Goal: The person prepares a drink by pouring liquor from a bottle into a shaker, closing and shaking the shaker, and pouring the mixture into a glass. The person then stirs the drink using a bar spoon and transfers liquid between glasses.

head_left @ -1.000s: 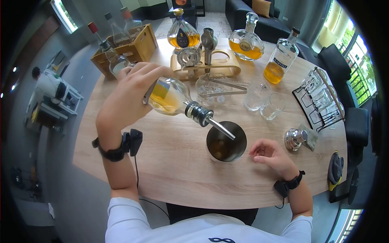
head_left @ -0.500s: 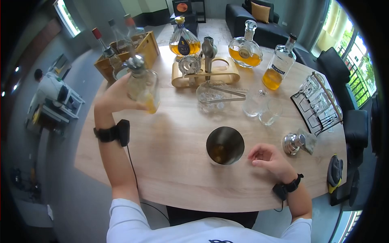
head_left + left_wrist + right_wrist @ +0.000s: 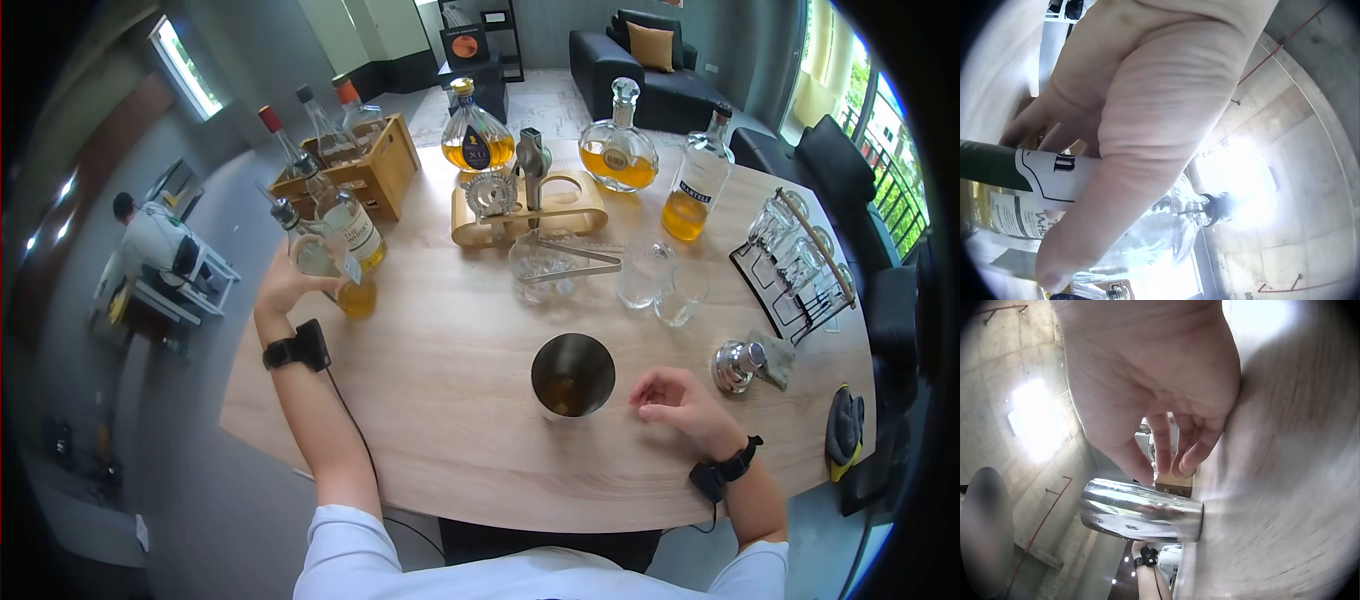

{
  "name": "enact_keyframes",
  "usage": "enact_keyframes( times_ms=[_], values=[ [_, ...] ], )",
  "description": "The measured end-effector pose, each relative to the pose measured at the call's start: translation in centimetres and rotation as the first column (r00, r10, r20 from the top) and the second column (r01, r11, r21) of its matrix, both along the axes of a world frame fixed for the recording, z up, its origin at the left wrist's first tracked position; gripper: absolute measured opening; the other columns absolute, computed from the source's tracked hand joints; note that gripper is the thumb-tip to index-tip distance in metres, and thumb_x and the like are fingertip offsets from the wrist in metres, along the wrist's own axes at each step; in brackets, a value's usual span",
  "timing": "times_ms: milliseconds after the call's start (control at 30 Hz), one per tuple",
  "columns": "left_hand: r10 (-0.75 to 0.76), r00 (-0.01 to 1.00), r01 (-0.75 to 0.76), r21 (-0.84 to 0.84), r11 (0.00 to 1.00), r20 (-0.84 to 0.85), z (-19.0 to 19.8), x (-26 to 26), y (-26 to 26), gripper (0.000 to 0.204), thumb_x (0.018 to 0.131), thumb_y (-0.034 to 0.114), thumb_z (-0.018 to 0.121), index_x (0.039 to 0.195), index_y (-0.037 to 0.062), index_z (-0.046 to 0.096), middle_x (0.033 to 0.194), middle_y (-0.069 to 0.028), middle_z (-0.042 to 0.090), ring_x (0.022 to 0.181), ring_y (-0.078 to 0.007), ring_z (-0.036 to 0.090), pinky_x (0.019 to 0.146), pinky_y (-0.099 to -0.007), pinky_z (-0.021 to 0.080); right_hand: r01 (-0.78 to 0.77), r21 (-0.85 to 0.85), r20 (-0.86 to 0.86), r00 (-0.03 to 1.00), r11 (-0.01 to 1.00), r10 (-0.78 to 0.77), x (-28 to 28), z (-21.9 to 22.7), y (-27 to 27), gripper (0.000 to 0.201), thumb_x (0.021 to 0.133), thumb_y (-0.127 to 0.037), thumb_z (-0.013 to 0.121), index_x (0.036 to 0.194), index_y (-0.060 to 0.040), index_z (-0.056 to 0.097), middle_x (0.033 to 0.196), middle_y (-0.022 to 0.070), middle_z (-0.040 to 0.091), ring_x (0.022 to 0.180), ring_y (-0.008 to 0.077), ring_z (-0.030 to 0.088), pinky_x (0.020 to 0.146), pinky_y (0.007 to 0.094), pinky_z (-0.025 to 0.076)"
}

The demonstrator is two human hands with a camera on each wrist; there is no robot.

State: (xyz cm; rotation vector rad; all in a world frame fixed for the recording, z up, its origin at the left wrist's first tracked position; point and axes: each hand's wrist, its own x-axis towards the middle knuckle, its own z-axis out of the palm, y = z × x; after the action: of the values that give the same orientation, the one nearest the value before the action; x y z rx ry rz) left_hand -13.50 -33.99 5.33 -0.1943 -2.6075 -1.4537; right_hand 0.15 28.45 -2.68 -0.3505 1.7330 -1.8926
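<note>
At the table's left side my left hand (image 3: 285, 288) grips a clear glass bottle (image 3: 356, 298) with a metal pourer and amber liquid low inside. The bottle stands upright, its base at table level. Seen from the left wrist, my thumb lies across its green and white label (image 3: 1047, 175); the other fingers are partly hidden behind it. A labelled whisky bottle (image 3: 358, 236) stands just beyond. My right hand (image 3: 690, 408) rests by the table's front with fingers loosely curled around nothing. Left of it is a metal shaker tin (image 3: 573, 372), a little dark liquid at its bottom.
Behind the left hand sits a wooden crate (image 3: 398, 180) of bottles. A bamboo stand (image 3: 585, 222) holds a strainer (image 3: 492, 196). Nearer are an ice bowl (image 3: 535, 285) with tongs (image 3: 580, 268) and tumblers (image 3: 682, 300). To the right lie a shaker top (image 3: 735, 368) and a glass rack (image 3: 765, 300).
My left hand has carried the bottle from its tilt over the shaker tin to the left, turned it upright and lowered it beside the whisky bottle. My right hand has stayed by the tin.
</note>
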Motion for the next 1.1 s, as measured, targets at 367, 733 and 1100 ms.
enact_keyframes(
  times_ms=[367, 733, 1100],
  values=[
    [0.515, 0.836, -0.526, 0.008, 0.850, 0.190, -0.2, 0.6, -1.1, 0.079, 0.078, 0.020, 0.091, 0.142, 0.0067, 0.046, 0.130, -0.0135, 0.060, 0.112, -0.0279, 0.066, 0.083, -0.0418, 0.059, 0.024, 0.024, 0.017, 1.000, 0.999, -0.025, 0.1, 0.5, 0.0, 0.023, 0.094, -0.005, 0.076, 0.115, -0.0011, 0.067, 0.109, 0.0030, 0.069, 0.096, 0.0101, 0.065, 0.088, 0.0274, 0.054],
    [0.500, 0.456, -0.843, -0.177, 0.508, -0.736, 8.2, 4.4, 2.2, 0.088, 0.078, 0.057, 0.088, 0.140, 0.0059, 0.051, 0.140, -0.0247, 0.052, 0.134, -0.0375, 0.048, 0.112, -0.0501, 0.037, -0.025, 0.065, -0.046, 0.999, 0.998, 0.028, 0.4, 0.7, 0.1, 0.024, 0.095, -0.007, 0.075, 0.118, -0.0016, 0.067, 0.115, 0.0047, 0.069, 0.102, 0.0124, 0.065, 0.094, 0.0280, 0.052],
    [-0.644, 0.765, 0.613, 0.298, 0.731, 0.007, -3.1, 8.3, 24.5, 0.132, 0.059, 0.035, 0.104, 0.161, 0.0113, 0.024, 0.158, -0.0109, 0.041, 0.150, -0.0250, 0.036, 0.113, -0.0503, 0.043, 0.258, 0.334, -0.525, 0.850, 0.907, -0.049, 1.2, 8.1, 7.9, 0.059, 0.077, -0.007, 0.087, 0.129, -0.0046, 0.062, 0.124, 0.0118, 0.067, 0.109, 0.0229, 0.067, 0.091, 0.0330, 0.056]
  ],
)
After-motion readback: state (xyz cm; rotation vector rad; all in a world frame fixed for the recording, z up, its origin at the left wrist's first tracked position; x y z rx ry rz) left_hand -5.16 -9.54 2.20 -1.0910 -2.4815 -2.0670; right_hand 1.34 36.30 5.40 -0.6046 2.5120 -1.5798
